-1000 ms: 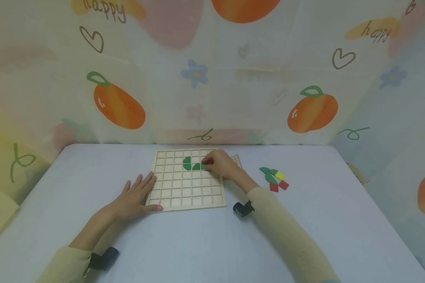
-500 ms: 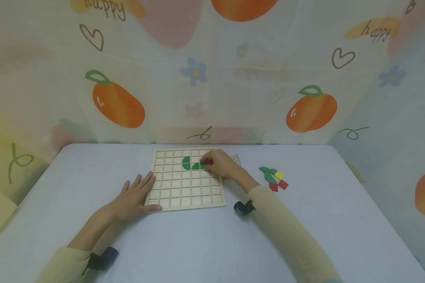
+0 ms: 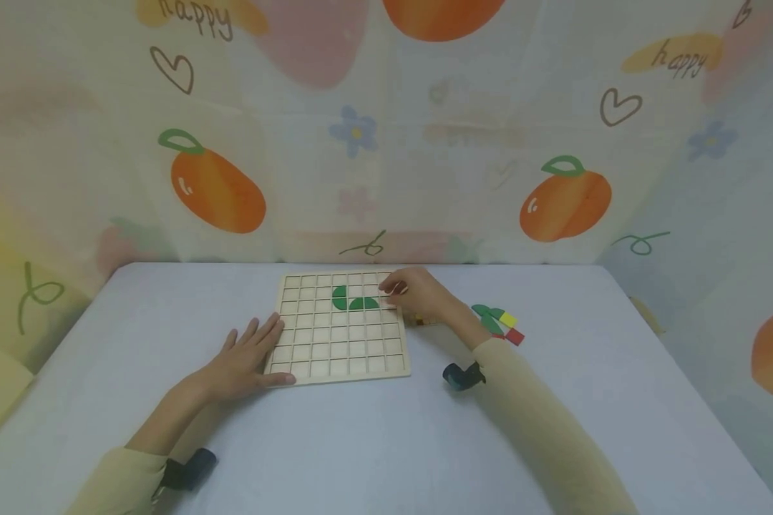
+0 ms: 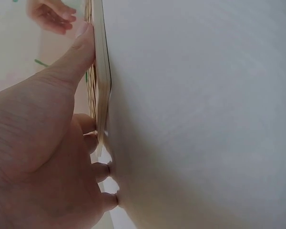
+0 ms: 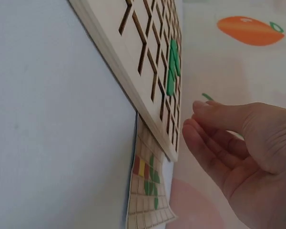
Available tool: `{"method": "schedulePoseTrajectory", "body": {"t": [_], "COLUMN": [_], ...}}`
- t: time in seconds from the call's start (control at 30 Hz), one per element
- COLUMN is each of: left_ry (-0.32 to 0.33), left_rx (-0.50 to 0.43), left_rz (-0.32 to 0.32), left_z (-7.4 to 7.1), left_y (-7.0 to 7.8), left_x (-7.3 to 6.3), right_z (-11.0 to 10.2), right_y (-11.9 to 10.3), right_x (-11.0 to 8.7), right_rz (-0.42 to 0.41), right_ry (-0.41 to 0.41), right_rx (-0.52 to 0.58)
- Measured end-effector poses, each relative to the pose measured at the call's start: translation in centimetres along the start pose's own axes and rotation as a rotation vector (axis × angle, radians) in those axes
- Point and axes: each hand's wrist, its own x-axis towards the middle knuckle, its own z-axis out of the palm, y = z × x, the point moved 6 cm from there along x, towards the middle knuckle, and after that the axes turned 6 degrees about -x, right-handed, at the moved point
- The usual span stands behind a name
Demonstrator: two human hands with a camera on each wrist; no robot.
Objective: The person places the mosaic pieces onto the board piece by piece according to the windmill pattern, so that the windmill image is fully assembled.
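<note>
A wooden grid board lies on the table with several green curved pieces set in its cells towards the back. My left hand rests along the board's left edge, fingers spread and straight, thumb over the near corner. Above the board's right edge, my right hand is raised with fingers loosely bent. Nothing shows between its thumb and fingertips in the right wrist view. Below that hand, a printed pattern card with a grid and red, yellow and green shapes sticks out from under the board.
Right of the board lie loose pieces: green curved ones, a yellow square and red squares, partly behind the right forearm. A white cloth covers the table. A printed curtain stands behind it.
My right hand has let go of a green piece, which now lies in its cell, and has moved up and to the right. My left hand stays on the board's edge.
</note>
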Motion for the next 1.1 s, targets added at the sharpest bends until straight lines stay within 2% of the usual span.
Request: {"method": "schedulePoseTrajectory", "body": {"t": [0.17, 0.47, 0.67, 0.93, 1.1], "left_ry": [-0.006, -0.005, -0.001, 0.000, -0.002], "left_rx": [-0.005, -0.004, -0.003, 0.008, 0.010], "left_rz": [0.000, -0.006, -0.004, -0.002, -0.005], "left_z": [0.0, -0.1, -0.1, -0.1, -0.1], "left_y": [0.1, 0.1, 0.2, 0.1, 0.0], "left_x": [-0.1, -0.1, 0.0, 0.0, 0.1], "right_z": [-1.0, -3.0, -3.8, -4.5, -5.3], "right_y": [0.7, 2.6, 4.4, 7.1, 7.7], "right_x": [-0.9, -2.6, -3.8, -5.6, -6.1], "right_rz": [-0.036, -0.002, -0.017, 0.045, 0.041], "right_ry": [0.026, 0.065, 0.091, 0.075, 0.067], "right_rx": [-0.015, -0.038, -0.062, -0.070, -0.075]}}
